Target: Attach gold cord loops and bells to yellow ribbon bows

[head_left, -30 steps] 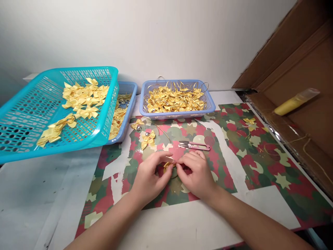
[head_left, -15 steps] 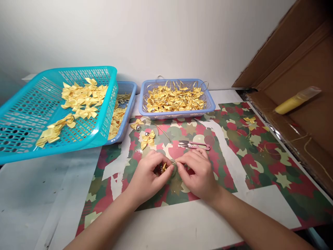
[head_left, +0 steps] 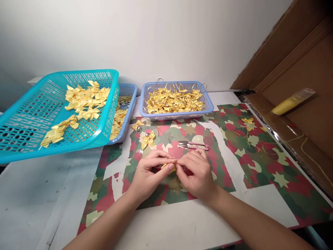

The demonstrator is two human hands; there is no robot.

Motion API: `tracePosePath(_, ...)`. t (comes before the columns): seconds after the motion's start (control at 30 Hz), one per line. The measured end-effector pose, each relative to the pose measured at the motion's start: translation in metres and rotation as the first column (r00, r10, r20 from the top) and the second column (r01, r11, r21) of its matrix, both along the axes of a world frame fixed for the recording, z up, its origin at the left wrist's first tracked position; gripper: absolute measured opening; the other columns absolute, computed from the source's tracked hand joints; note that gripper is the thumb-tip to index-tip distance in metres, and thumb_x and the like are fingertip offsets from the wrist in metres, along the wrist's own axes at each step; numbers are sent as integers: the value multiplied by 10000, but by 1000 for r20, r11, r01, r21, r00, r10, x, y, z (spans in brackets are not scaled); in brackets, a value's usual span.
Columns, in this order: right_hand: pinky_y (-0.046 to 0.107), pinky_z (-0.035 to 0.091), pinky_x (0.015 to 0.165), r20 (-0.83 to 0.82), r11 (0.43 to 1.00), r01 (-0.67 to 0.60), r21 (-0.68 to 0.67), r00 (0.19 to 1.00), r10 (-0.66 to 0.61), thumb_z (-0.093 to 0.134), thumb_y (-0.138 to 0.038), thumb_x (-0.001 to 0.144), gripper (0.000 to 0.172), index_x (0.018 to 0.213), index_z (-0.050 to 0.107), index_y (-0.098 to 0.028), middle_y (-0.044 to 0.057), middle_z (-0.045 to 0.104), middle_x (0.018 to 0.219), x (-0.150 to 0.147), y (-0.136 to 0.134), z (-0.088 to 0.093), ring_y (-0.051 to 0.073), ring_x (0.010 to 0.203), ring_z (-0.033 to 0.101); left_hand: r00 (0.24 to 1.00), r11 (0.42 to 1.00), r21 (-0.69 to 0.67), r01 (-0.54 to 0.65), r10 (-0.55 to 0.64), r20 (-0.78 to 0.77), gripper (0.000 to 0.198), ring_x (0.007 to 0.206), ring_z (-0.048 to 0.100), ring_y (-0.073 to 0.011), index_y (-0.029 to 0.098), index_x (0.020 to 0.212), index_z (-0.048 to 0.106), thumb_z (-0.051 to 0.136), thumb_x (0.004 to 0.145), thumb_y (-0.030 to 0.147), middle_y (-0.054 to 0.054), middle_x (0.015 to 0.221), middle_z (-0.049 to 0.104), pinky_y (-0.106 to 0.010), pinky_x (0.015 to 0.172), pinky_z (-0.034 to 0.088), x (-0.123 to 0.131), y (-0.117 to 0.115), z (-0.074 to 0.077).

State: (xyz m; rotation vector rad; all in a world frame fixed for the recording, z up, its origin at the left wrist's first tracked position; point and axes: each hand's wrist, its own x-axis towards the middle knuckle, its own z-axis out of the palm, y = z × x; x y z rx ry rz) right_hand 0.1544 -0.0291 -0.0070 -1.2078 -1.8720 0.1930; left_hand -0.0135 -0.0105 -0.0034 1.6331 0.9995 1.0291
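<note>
My left hand [head_left: 153, 170] is closed, its thumb and forefinger pinching a yellow ribbon bow [head_left: 169, 168] that shows only in part below the fingers. My right hand [head_left: 196, 170] is closed too, fingertips meeting those of the left at the bow. The thin gold cord seen there a moment earlier is mostly hidden between the fingertips. Just beyond the hands lie thread snips [head_left: 194, 145] with pink handles. Two more bows rest to the left of them: a bow with a small silver bell [head_left: 138, 128] beside it and another bow [head_left: 148, 139].
A turquoise basket [head_left: 104, 137] of yellow bows stands tilted at left, over a blue basket [head_left: 127, 119]. Behind the hands is a blue-violet basket [head_left: 177, 116] full of bows with gold cords. A cardboard box wall [head_left: 293, 69] with a yellow tube [head_left: 293, 101] bounds the right.
My left forefinger has stretched forward to meet the right fingertips. The bow has turned so its yellow ribbon shows, and the cord loop is now hidden. The view has shifted slightly.
</note>
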Motion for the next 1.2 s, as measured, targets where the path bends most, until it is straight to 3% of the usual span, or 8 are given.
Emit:
tracePosePath(0.13,320,315,695,-16,1000,7,31,1000,-6,550,-103,811,155,686,584,-189,-30,580,594,0,1,-3,118,586,461,991,977,210,-33,59,-117,177,771,649,-153,237,896,764,658,810,124,-28,843,731,-272,679,521,3,-1,4)
tracePosePath(0.27,318,305,696,18,1000,-5,-22,1000,5,544,-98,794,154,668,575,-180,-34,562,583,-1,0,-6,114,588,438,945,884,466,21,135,-299,138,697,600,-145,203,859,723,650,801,102,-14,807,738,-290,651,488,4,-1,5)
tracePosePath(0.43,311,294,695,59,996,14,-86,998,-9,534,-112,786,181,615,544,-168,-38,519,556,-3,-1,-9,106,579,407,878,828,555,79,206,-432,102,680,560,-155,197,823,683,633,815,108,7,788,744,-301,625,446,4,-1,1)
tracePosePath(0.7,306,286,681,77,988,64,-139,996,-54,527,-95,741,202,562,471,-169,-49,467,522,-6,-2,-10,96,547,376,810,821,550,149,218,-545,103,694,557,-163,199,793,649,616,830,108,26,778,737,-304,635,402,3,-1,-5)
tracePosePath(0.87,321,302,702,58,991,41,-128,998,-33,533,-101,751,188,585,483,-175,-46,486,539,-3,-3,-7,101,554,405,814,833,529,162,190,-548,90,705,539,-164,193,787,609,600,856,135,13,774,712,-304,644,392,2,0,-4)
tracePosePath(1.03,319,357,702,-128,973,-81,-217,990,53,564,-99,763,103,718,580,-191,-26,585,640,5,2,6,124,615,513,904,937,332,112,43,-426,85,811,555,-159,197,818,562,570,880,140,-2,847,675,-301,747,420,1,3,2)
tracePosePath(1.2,290,428,695,-303,858,-323,-399,930,209,601,-140,811,103,884,601,-214,9,635,825,12,9,11,154,760,576,935,978,134,157,-103,-340,94,925,549,-153,213,856,538,501,929,166,-2,940,637,-307,847,405,-3,4,6)
